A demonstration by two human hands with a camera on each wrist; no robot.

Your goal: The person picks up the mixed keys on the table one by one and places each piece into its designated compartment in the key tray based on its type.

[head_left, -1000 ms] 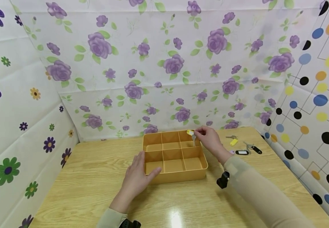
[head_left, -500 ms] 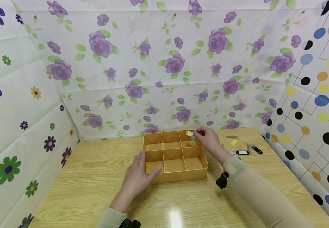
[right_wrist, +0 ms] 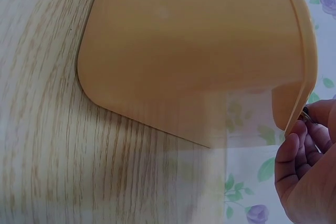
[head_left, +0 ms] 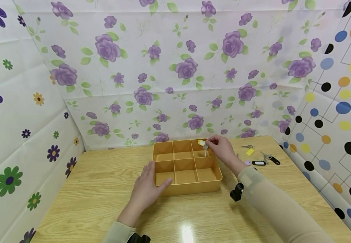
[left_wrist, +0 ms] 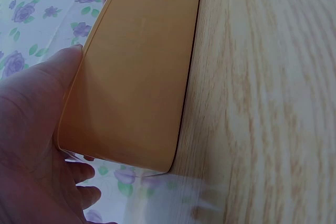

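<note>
A tan six-compartment box sits on the wooden table. My right hand pinches a key ring between thumb and fingertips at the box's back right corner. From it a silver key hangs down over the back right compartment, with a yellow key tag beside it. In the right wrist view, the fingers are at the box rim and only a bit of the metal ring shows. My left hand rests against the box's front left corner, fingers straight along its side, thumb on the front rim.
To the right of the box lie a key with a yellow tag, keys with black tags, and a purple tag partly behind the right wrist. Patterned cloths stand behind and at both sides of the table.
The key and yellow tag have shifted very slightly left and down with my right hand. My left hand and the box stay where they were.
</note>
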